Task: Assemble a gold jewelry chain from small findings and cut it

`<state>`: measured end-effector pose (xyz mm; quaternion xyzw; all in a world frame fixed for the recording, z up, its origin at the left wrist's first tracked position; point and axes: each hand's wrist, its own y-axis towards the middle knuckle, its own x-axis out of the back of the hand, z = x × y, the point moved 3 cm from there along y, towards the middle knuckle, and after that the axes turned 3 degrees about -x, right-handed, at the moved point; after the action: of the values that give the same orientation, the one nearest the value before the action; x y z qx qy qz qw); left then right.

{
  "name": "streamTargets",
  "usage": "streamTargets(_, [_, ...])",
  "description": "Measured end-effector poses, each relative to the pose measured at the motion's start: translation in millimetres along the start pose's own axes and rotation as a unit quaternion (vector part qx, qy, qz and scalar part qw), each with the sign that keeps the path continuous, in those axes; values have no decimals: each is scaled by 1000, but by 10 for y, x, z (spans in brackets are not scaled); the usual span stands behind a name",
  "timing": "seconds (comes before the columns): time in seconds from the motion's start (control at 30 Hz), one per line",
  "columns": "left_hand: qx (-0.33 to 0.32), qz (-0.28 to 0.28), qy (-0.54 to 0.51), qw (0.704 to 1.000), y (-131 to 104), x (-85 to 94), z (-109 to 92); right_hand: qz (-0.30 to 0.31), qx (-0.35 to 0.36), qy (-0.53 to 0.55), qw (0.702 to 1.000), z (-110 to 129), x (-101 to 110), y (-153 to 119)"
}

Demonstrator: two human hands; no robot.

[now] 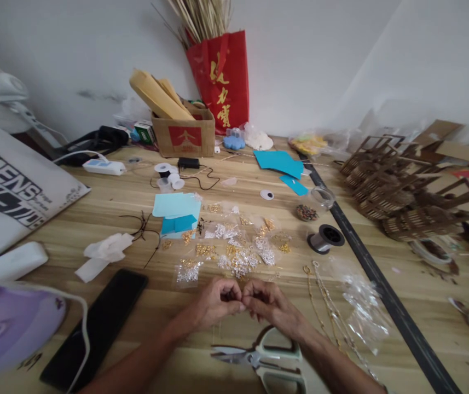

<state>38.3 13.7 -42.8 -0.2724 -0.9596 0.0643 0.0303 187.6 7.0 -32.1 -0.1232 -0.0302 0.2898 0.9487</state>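
My left hand and my right hand meet fingertip to fingertip low over the table. Both are closed in a pinch; what sits between the fingers is too small to make out. A faint thin strand seems to hang below my left hand. Just beyond them lie small clear bags of gold and silver beads. Scissors with pale green handles lie beneath my right hand and forearm, blades pointing left. Right of my right hand are gold and silver chains and crumpled clear plastic bags.
A wire spool and a jar of beads stand at right, near a black strip. Woven brown baskets crowd the far right. Leftward lie a black phone-like slab, a purple iron and tissue. Blue paper lies behind the beads.
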Motion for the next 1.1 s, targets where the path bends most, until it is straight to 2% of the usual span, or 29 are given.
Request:
streamTargets(0.3, [-18,5,18,1000,-4,8,49,-16,11,-18,1000,8,-4,-13])
streamTargets(0.67, [-45,-17,111,993,-20,3,51,-56,77,-188,977,132,-12,-83])
streamTargets(1.1, [-63,-19,147,987,-36,-43,-12,-61,110,-235,964,183,-30,-107])
